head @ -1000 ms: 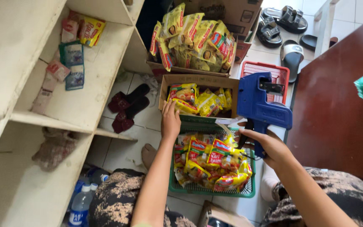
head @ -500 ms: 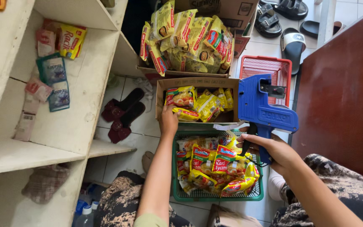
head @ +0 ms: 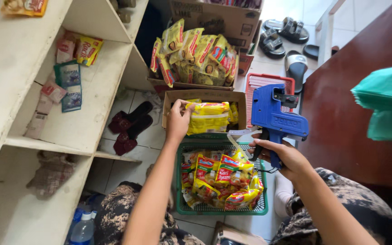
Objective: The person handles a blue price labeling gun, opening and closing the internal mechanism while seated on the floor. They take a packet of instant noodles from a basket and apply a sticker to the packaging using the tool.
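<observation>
My left hand (head: 178, 122) grips a yellow noodle packet (head: 208, 117) and holds it just above an open cardboard box (head: 174, 97) of similar yellow packets. My right hand (head: 283, 158) is closed around the handle of a blue price-label gun (head: 275, 115), held upright to the right of the box, with a white label strip curling from its nose. Below both hands a green plastic basket (head: 220, 210) holds several red and yellow noodle packets (head: 221, 179).
A second cardboard box (head: 191, 53) full of yellow packets stands behind the first. A red basket (head: 256, 81) sits beside it, sandals on the tiled floor beyond. White shelves (head: 100, 86) with sachets stand at left, a dark wooden table (head: 350, 122) at right.
My left hand has lifted a yellow packet out of the cardboard box. The label gun has stayed in my right hand, shifting slightly as my view moved closer.
</observation>
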